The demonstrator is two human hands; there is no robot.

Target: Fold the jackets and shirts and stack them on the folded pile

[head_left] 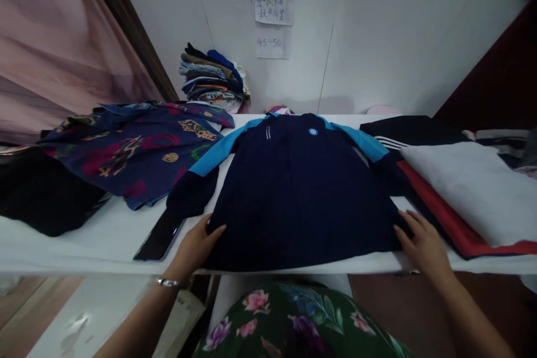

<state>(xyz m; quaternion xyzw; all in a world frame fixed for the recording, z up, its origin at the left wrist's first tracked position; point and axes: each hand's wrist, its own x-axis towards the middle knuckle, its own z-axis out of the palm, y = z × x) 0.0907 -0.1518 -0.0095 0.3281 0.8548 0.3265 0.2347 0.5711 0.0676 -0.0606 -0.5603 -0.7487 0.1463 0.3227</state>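
Upper sheet [273, 4] on the wall [377, 39], top centre of the frame: handwritten "叠长袖 秋冬外套". Lower sheet [272, 43], directly beneath: "45-50". Round badge [312, 131] on the dark jacket [293, 196], near centre: illegible.

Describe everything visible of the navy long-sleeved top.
The navy long-sleeved top lies spread on the white-covered table, collar end away from the person, hem near the front edge. It looks like matte fabric. Its sleeves, light blue above and navy below, angle outward. The chest has a round blue badge and two pale stripes. The left hand and right hand touch its lower sides; any fastening is indistinct.
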